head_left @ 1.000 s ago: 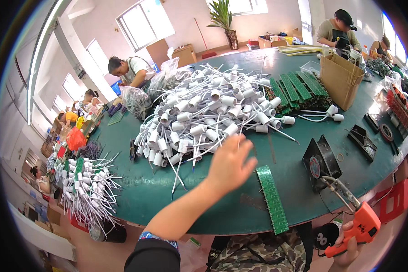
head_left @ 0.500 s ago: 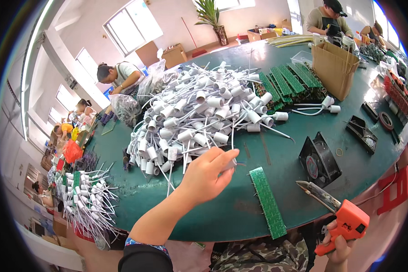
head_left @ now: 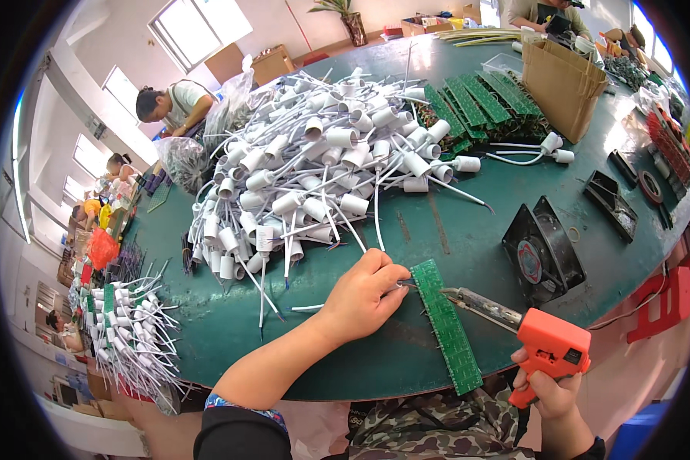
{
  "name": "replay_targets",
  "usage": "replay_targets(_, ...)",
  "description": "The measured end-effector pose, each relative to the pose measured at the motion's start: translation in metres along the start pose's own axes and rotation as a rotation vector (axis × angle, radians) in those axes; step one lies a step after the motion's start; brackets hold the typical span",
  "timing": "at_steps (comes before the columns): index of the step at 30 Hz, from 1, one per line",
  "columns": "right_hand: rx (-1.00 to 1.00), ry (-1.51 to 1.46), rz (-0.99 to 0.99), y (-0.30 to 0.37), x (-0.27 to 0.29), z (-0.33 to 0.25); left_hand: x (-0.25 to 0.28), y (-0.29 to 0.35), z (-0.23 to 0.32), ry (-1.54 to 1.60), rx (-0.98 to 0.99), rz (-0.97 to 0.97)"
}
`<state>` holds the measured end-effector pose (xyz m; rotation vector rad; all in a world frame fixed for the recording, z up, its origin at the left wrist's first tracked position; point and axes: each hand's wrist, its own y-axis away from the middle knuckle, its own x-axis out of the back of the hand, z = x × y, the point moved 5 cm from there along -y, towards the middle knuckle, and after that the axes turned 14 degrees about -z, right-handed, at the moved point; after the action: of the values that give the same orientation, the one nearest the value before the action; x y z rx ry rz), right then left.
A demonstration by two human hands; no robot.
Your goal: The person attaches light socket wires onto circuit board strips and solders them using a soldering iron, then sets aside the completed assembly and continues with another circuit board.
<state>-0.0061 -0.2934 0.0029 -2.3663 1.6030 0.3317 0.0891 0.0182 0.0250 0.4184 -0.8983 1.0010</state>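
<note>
My left hand (head_left: pixel 366 295) is closed on a white cable whose thin bare wire ends (head_left: pixel 408 284) poke out past the fingertips. Those ends lie at the left edge, near the far end, of a long narrow green circuit board (head_left: pixel 451 337) on the table's near edge. In my right hand (head_left: pixel 546 389) is an orange soldering gun (head_left: pixel 553 343), gripped by its handle. Its tip reaches the board's right edge, opposite the wire ends; whether it touches is too small to tell. Just beyond my left hand lies a big heap of white cylindrical sockets with cables (head_left: pixel 314 165).
A black cooling fan (head_left: pixel 543 257) stands right of the board. Behind are stacked green boards (head_left: pixel 479 103) and a cardboard box (head_left: pixel 563 84). At right lie a black tray (head_left: pixel 612 205) and a tape roll (head_left: pixel 649 186). More wired sockets (head_left: pixel 130 330) hang at left. Other people work around the table.
My right hand has brought the soldering gun left and up, from beside the board to its edge. My left hand has moved the wire ends up against the board. The view has shifted slightly.
</note>
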Motion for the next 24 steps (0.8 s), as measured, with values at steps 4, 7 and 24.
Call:
replay_targets(4, -0.048, 0.044, -0.02, -0.014, -0.01, -0.007, -0.002, 0.001, -0.001, -0.199, -0.085, 0.107)
replay_targets(7, -0.042, 0.111, -0.052, -0.027, -0.019, -0.015, -0.005, 0.001, -0.005, -0.274, -0.099, 0.148)
replay_targets(24, 0.02, 0.417, -0.18, -0.064, -0.029, 0.006, -0.013, -0.011, -0.014, -0.403, -0.211, 0.27)
